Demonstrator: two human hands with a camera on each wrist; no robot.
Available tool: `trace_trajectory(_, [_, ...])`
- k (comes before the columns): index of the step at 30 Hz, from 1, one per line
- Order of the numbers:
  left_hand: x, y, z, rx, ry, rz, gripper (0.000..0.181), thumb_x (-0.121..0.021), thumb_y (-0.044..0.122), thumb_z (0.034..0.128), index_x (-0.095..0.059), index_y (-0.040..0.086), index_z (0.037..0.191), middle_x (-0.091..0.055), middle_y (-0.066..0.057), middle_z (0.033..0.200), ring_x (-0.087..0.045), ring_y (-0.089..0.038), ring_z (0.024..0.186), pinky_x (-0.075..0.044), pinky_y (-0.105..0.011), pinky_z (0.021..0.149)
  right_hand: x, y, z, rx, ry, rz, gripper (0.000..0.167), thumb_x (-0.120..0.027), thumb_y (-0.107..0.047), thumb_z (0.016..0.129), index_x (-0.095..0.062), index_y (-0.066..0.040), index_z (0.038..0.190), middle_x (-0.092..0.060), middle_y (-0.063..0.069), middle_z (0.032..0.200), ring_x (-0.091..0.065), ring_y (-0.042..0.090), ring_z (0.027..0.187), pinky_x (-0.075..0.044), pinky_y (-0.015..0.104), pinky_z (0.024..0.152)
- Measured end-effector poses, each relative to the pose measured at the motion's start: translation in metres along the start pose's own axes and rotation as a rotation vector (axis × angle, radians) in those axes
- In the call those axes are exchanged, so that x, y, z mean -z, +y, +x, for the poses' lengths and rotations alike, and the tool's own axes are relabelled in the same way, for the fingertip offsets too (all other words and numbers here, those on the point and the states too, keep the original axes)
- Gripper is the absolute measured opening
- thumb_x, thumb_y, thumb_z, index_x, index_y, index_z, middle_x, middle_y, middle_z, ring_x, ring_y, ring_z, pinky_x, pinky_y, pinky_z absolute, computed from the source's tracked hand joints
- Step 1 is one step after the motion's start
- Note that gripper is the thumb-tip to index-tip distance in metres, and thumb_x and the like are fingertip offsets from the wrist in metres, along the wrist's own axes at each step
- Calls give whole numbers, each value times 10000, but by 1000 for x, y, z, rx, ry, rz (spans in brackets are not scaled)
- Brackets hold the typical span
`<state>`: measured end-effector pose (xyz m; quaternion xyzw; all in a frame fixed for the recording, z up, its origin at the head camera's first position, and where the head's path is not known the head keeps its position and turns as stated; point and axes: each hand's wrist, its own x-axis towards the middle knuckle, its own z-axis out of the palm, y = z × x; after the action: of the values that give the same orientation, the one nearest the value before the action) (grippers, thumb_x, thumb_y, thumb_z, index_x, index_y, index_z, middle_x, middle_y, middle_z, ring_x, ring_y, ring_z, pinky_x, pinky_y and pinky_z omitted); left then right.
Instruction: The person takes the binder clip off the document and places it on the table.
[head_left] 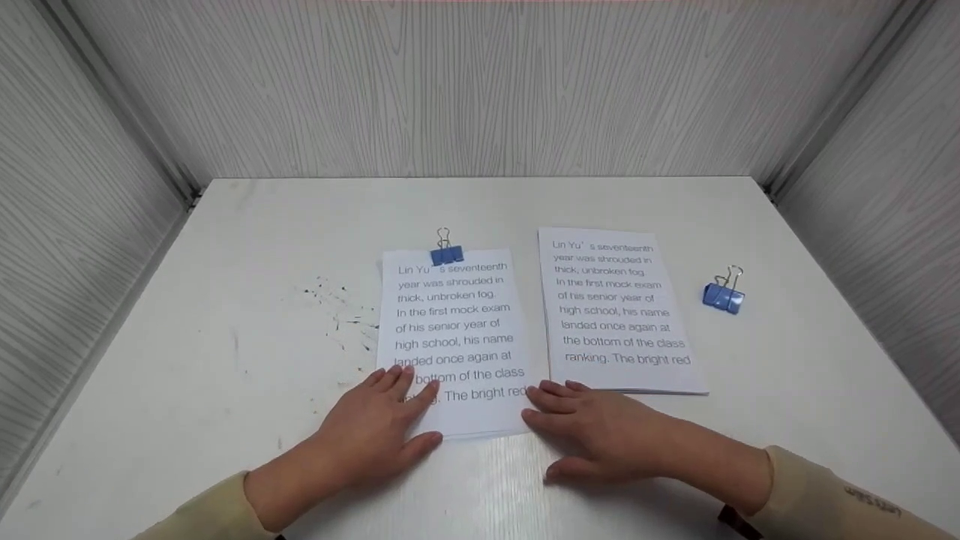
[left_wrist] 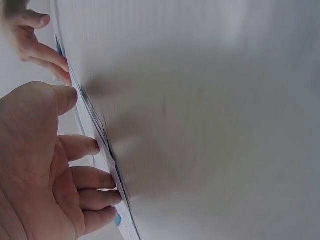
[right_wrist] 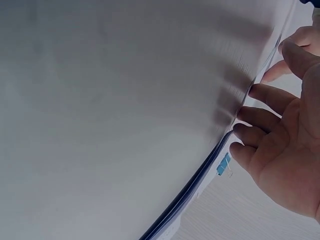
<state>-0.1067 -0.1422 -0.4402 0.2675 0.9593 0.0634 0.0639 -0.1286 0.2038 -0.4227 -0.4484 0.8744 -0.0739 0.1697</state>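
A stack of printed sheets (head_left: pixel 461 416) lies on the white table, with a blue binder clip (head_left: pixel 448 256) on its top edge. My left hand (head_left: pixel 371 435) rests on the lower left of this stack, fingers extended over the print. At the stack's lower right edge, the fingertips of my right hand (head_left: pixel 607 431) touch the paper. Both palms face down over the table, thumbs spread apart from the fingers. In the right wrist view the right hand's fingers (right_wrist: pixel 260 118) reach the paper edge, slightly bent. Neither hand grips anything.
A second stack of printed sheets (head_left: pixel 611 300) lies just right of the first, beyond my right fingertips. Further right sits a loose blue binder clip (head_left: pixel 724 297) with its wire handles up. Dark specks (head_left: pixel 341 319) mark the table at left. Pale panels (head_left: pixel 480 90) enclose the back and sides.
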Motion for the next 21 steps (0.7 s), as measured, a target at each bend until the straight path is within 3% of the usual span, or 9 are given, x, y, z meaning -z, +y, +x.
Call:
trace_trajectory(11, [5, 3, 3, 41, 2, -30, 647, -580, 560, 1039, -605, 123, 1516, -556, -240, 1528, -491, -419, 1455, -351, -584, 1204, 2, -1, -3, 26, 24, -30, 757, -542, -656, 1035, -504, -152, 1600, -392, 86, 1685, -345, 308, 1562, -305, 522, 1243])
trace_trajectory(16, [12, -6, 9, 41, 96, -57, 601, -597, 526, 1048, -665, 81, 1446, -659, -176, 1432, -600, -372, 1354, -395, -609, 1162, 4, -3, -1, 34, 29, -48, 751, -546, -649, 1037, -501, -157, 1602, -391, 90, 1684, -348, 309, 1560, -309, 521, 1241])
trace_trajectory(21, [26, -27, 23, 56, 208, -120, 600, -626, 493, 1045, -643, 68, 1468, -669, -131, 1430, -631, -338, 1328, -431, -575, 1146, 2, -3, -2, 38, 37, -36, 741, -546, -641, 1041, -509, -153, 1597, -400, 95, 1679, -355, 305, 1557, -308, 508, 1243])
